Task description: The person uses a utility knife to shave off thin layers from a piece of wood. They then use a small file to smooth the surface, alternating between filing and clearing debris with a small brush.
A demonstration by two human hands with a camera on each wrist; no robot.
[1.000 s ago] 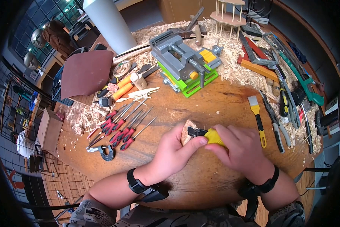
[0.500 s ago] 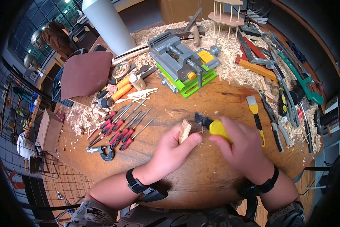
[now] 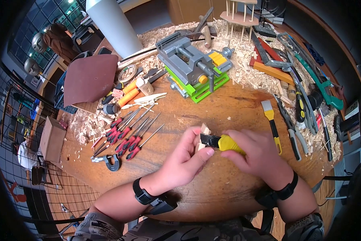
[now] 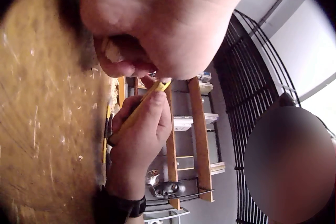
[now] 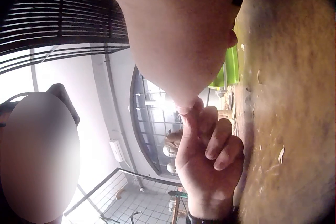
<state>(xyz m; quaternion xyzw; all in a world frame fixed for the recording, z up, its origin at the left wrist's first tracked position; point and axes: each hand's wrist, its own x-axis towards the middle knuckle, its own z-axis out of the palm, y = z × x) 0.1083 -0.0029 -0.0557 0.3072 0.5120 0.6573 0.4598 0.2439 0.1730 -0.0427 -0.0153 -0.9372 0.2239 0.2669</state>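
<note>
A pale wooden piece (image 3: 205,129) is gripped in my left hand (image 3: 184,159), a yellow-handled knife (image 3: 229,145) in my right hand (image 3: 252,154), above a brown wooden table (image 3: 238,105) beside black wire mesh (image 3: 77,188).

The small pale wood piece (image 3: 205,129) looks matt; the chunky yellow knife handle (image 3: 228,144), plastic; the brown wooden table (image 3: 222,188), scuffed, glossy.

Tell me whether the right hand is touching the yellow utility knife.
Touching: the head view shows the right hand curled round the rear of the yellow utility knife, gripping it directly.
</note>
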